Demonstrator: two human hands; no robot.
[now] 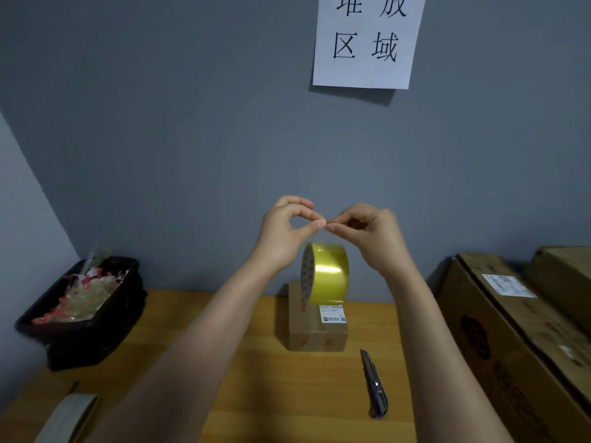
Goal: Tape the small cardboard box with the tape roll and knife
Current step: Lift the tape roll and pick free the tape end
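A yellow tape roll (327,272) is upright on its edge just above the small cardboard box (316,334), which sits on the wooden table (256,378). I cannot tell whether the roll rests on the box or hangs. My left hand (284,231) and my right hand (371,238) are raised above the roll. Their thumbs and forefingers are pinched and meet tip to tip on what looks like the thin clear end of the tape. A blue utility knife (374,386) lies on the table to the right of the box, untouched.
A black bin (80,314) full of used tape scraps stands at the left. Large cardboard boxes (518,330) line the right side. A flat grey piece (68,417) lies at the front left. A paper sign (367,39) hangs on the grey wall.
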